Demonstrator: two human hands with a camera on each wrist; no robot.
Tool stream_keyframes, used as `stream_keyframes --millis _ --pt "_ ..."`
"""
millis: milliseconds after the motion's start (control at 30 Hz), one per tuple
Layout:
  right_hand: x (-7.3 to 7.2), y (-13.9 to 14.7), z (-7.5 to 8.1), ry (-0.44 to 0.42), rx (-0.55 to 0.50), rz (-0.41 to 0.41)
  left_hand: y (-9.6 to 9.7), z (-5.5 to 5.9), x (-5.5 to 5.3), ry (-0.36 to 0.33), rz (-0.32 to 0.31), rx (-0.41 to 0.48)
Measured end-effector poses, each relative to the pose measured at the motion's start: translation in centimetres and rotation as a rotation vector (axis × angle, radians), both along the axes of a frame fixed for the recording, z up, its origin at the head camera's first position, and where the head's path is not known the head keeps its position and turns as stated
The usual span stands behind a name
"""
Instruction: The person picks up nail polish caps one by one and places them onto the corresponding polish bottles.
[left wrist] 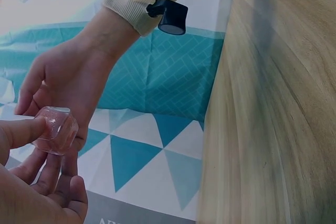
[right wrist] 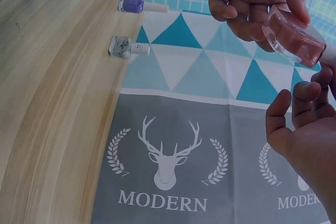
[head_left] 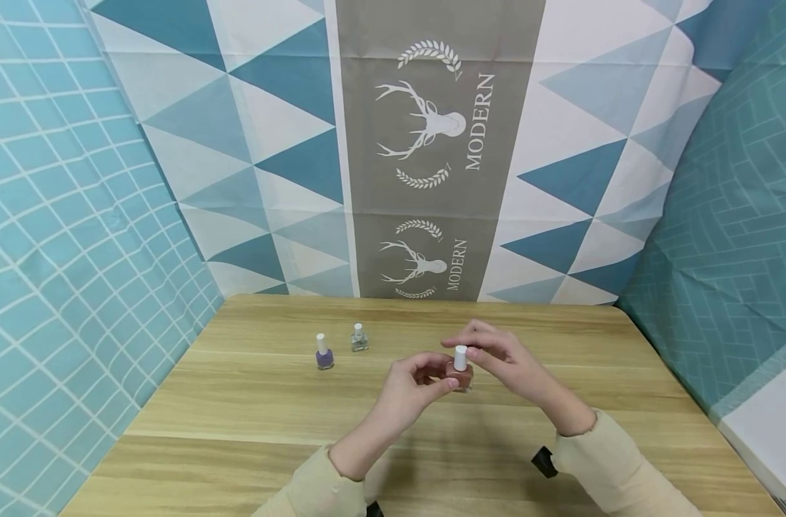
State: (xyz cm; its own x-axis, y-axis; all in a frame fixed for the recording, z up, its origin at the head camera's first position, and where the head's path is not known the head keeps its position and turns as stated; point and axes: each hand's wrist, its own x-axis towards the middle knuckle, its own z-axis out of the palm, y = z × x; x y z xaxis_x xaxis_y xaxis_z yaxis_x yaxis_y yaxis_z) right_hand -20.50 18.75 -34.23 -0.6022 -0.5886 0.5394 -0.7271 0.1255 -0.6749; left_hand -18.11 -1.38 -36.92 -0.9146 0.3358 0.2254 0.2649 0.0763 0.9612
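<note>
A bottle of pinkish-brown nail polish (head_left: 459, 375) with a white cap (head_left: 460, 357) is held up above the table, cap upward. My left hand (head_left: 410, 391) grips its glass body between thumb and fingers; the left wrist view shows the thumb pressed on the clear glass (left wrist: 62, 134). At the cap is my right hand (head_left: 505, 362), its thumb and index finger pinching it from either side. In the right wrist view the cap (right wrist: 329, 55) sits partly cut off at the frame edge, with right fingertips against it.
Left of the hands, a purple nail polish bottle (head_left: 324, 358) and a clear one (head_left: 359, 339) stand on the wooden table (head_left: 237, 402), both white-capped. Patterned cloth (head_left: 425, 158) hangs behind the table, with blue-green cloths at both sides. A dark device (head_left: 544, 462) is by the right sleeve.
</note>
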Motion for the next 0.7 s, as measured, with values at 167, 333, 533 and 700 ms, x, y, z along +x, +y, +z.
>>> stream_keyframes --millis 167,333,533,700 --pt "0.05 0.13 -0.09 -0.024 0.017 -0.028 0.0 0.0 0.03 -0.002 0.0 -0.002" --pt "-0.08 0.23 -0.32 -0.018 0.027 -0.067 0.03 0.02 0.03 -0.009 0.006 0.0" --pt "-0.24 0.28 -0.53 -0.02 0.016 -0.101 0.07 -0.03 0.03 -0.014 0.008 -0.004" --pt "-0.3 0.11 -0.52 -0.005 -0.017 -0.109 0.14 -0.05 0.0 -0.012 0.012 -0.011"
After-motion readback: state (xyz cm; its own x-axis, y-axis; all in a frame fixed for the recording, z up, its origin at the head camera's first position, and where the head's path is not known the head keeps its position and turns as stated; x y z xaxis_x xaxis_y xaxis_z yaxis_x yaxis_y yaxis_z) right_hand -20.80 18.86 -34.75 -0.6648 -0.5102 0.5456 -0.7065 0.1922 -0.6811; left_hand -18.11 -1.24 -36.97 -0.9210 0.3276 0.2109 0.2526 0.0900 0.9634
